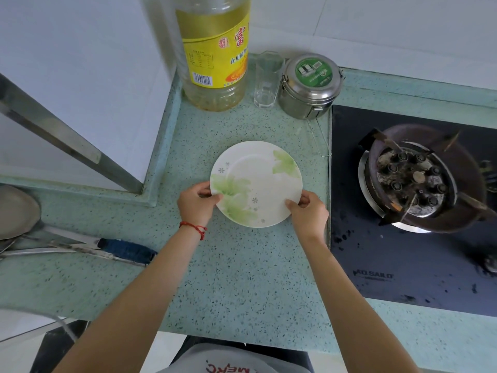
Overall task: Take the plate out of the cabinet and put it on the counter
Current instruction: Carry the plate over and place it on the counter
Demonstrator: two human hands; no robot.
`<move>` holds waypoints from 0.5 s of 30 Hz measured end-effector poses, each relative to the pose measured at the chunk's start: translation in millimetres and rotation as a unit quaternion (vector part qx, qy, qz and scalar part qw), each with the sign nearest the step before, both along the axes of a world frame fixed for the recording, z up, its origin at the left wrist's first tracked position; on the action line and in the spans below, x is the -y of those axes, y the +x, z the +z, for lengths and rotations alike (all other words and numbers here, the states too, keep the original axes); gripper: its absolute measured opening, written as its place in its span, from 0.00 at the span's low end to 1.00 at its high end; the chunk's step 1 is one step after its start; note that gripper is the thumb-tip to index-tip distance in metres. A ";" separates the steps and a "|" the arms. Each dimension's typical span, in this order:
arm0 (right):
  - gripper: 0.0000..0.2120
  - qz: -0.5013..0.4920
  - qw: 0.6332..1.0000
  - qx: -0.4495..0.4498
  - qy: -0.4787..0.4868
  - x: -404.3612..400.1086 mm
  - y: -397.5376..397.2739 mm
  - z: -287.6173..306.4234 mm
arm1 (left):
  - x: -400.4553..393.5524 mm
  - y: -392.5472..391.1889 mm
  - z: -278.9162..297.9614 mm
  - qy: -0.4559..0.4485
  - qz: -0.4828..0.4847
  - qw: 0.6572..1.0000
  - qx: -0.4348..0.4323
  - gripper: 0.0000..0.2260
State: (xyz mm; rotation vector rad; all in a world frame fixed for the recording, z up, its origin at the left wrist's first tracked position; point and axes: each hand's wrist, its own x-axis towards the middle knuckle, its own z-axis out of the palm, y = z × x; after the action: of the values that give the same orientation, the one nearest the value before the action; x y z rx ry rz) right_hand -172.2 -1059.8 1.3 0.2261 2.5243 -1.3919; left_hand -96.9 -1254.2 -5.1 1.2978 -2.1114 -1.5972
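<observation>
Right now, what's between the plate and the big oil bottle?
Nothing: in the head view only bare speckled counter lies between the plate and the oil bottle.

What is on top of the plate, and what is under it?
The plate carries no food. The left hand and right hand each have a thumb on its rim. Speckled green counter surrounds it; whether it rests there is unclear, since the fingers beneath are hidden.

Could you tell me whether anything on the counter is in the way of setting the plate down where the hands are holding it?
Nothing visible is. The plate, held by the left hand and right hand, is over bare counter. The bottle, glass and tin stand behind it, clear.
</observation>
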 end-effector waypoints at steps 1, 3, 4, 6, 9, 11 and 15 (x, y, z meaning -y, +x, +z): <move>0.10 -0.001 1.000 -0.002 -0.003 0.5 0.2 -0.5 | -0.1 0.0 -0.1 0.001 -0.002 1.000 -0.002 0.15; 0.10 -0.003 1.000 -0.004 -0.002 0.9 1.3 -1.6 | -0.6 0.5 -0.2 -0.001 -0.005 1.000 -0.005 0.16; 0.09 -0.004 1.000 -0.005 0.000 1.1 1.8 -2.0 | -0.8 0.7 -0.1 -0.004 -0.006 1.000 -0.005 0.16; 0.08 -0.007 1.000 -0.006 0.004 1.6 2.9 -2.6 | -1.6 1.1 1.4 -0.006 -0.009 1.000 -0.005 0.15; 0.08 -0.010 1.000 -0.008 0.014 1.9 5.1 -1.5 | -3.2 2.8 3.3 -0.013 -0.013 1.000 -0.010 0.14; 0.09 -0.009 1.000 -0.013 0.018 1.5 7.6 0.8 | -5.3 5.8 4.8 -0.020 -0.013 1.000 -0.017 0.13; 0.11 0.013 0.999 -0.025 0.041 -4.4 17.8 4.7 | -8.4 16.8 4.6 0.021 0.010 0.999 -0.039 0.11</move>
State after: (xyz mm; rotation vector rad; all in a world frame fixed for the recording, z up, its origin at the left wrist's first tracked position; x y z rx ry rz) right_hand -154.4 -1055.4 6.0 0.1756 2.6186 -1.3034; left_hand -80.2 -1245.8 -0.5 1.2427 -2.0239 -1.6647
